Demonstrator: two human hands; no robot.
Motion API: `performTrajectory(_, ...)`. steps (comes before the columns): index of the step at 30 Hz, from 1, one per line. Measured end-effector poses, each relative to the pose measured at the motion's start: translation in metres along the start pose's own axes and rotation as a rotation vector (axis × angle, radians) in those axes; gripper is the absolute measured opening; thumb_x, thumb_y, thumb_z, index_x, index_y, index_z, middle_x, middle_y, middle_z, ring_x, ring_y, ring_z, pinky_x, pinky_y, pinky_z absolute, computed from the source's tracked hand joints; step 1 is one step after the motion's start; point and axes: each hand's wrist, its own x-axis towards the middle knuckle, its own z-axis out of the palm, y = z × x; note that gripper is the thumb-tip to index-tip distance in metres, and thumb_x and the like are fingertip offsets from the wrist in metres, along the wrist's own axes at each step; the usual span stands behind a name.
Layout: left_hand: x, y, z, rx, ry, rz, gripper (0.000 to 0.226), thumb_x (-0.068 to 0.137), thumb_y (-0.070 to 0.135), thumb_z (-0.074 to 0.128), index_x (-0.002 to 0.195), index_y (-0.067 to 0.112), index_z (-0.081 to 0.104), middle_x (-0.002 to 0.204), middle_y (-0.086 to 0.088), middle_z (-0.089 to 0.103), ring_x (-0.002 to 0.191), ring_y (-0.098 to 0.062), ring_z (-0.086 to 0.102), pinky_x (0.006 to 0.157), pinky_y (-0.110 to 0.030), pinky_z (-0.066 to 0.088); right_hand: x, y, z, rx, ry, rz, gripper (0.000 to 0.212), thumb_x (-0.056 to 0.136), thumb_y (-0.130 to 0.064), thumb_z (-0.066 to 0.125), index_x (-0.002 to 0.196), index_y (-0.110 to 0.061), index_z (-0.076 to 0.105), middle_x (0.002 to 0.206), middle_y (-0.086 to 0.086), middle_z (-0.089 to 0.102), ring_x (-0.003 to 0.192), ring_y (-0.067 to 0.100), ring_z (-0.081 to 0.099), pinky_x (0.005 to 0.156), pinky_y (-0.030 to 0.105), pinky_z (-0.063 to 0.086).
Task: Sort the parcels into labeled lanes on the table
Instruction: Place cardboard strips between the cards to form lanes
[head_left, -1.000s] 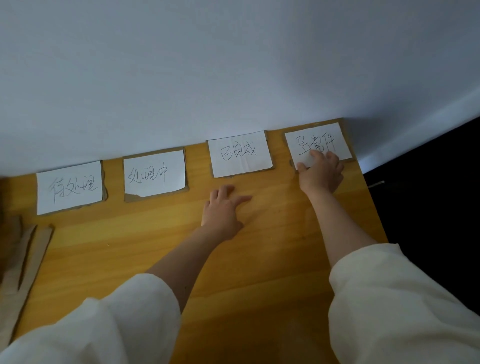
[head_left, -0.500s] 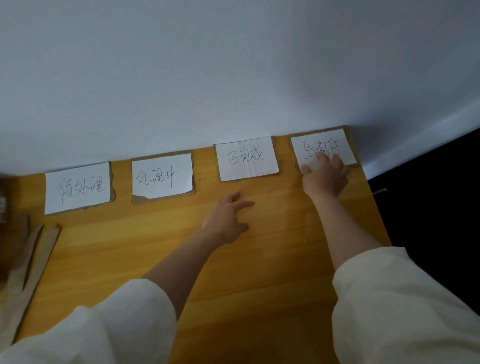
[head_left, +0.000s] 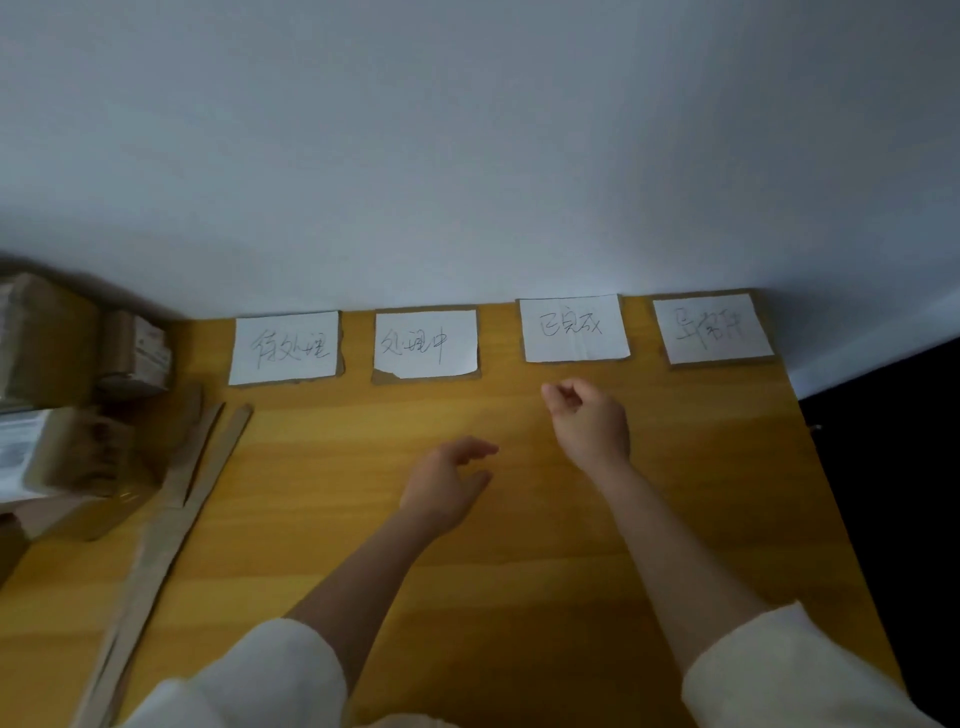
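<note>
Parcels (head_left: 78, 415) sit stacked at desk (head_left: 519, 571) far left, unsorted. Both hands empty: left hand (head_left: 447, 483) loosely open, right hand (head_left: 589, 421) half-curled. Risk: loose lane labels (head_left: 571, 328) shifting if parcels slide against them.

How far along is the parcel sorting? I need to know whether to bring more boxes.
Done: four handwritten lane labels lie in a row along the table's far edge. In hand: nothing; the left hand and right hand are both empty above the wood. Left: all the sorting, since the parcels sit stacked at the left and no lane holds one.
</note>
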Motion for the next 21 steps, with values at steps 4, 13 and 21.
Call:
performTrajectory(4, -0.030, -0.033, -0.023, -0.062, 0.074, -0.049, 0.026, 0.086, 0.021, 0.067, 0.107, 0.035, 0.067, 0.110, 0.009, 0.067, 0.108, -0.011, 0.059, 0.089, -0.032, 0.050, -0.046, -0.025, 0.030, 0.029, -0.128, -0.010, 0.026, 0.096, -0.042, 0.054, 0.096, -0.020, 0.068, 0.084, -0.006, 0.067, 0.073, 0.012, 0.061, 0.059, 0.026, 0.046)
performTrajectory(13, -0.101, -0.120, -0.072, -0.059, 0.256, -0.162, 0.031, 0.086, 0.024, 0.066, 0.116, 0.030, 0.061, 0.125, 0.004, 0.060, 0.118, -0.017, 0.055, 0.088, -0.031, 0.049, -0.132, -0.074, 0.108, 0.011, -0.326, 0.018, 0.024, 0.094, -0.043, 0.055, 0.093, -0.022, 0.067, 0.091, -0.004, 0.068, 0.082, 0.016, 0.061, 0.063, 0.027, 0.044)
performTrajectory(21, -0.154, -0.205, -0.122, -0.075, 0.489, -0.293, 0.041, 0.082, 0.021, 0.067, 0.121, 0.028, 0.056, 0.131, -0.001, 0.053, 0.120, -0.023, 0.051, 0.093, -0.040, 0.049, -0.193, -0.124, 0.182, 0.060, -0.449, 0.068, 0.016, 0.095, -0.037, 0.058, 0.094, -0.022, 0.065, 0.085, -0.001, 0.068, 0.081, 0.021, 0.067, 0.068, 0.029, 0.048)
